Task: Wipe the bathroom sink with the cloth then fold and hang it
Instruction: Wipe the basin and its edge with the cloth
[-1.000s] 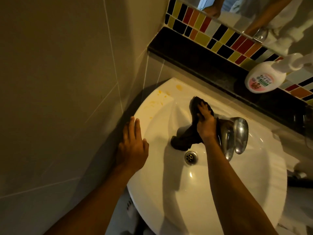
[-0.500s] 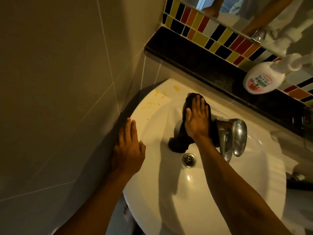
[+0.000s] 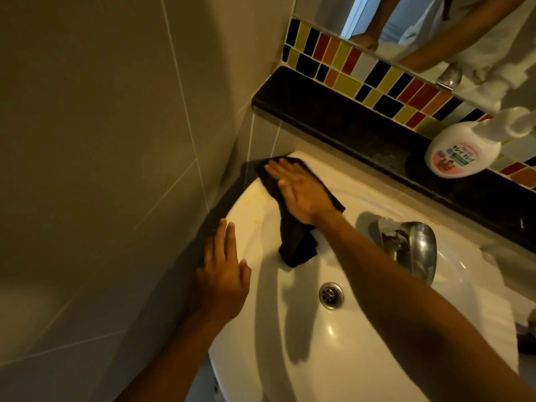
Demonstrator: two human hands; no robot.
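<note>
The dark cloth (image 3: 295, 227) lay on the back left corner of the white sink (image 3: 290, 343), one end trailing into the basin. The right hand (image 3: 301, 192) pressed it flat, fingers spread open. The left hand (image 3: 223, 274) rested open-palmed on the sink's left rim, beside the tiled wall (image 3: 101, 140).

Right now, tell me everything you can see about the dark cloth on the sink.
The cloth is black or very dark, soft fabric, crumpled rather than folded. It lies on the white sink, at the rear corner near the wall. Its upper part is spread flat under the right hand, which presses on it with open palm and straight fingers. Its lower end trails loose down the basin slope, stopping short of the drain. Yellowish stains sit just beside it.
</note>
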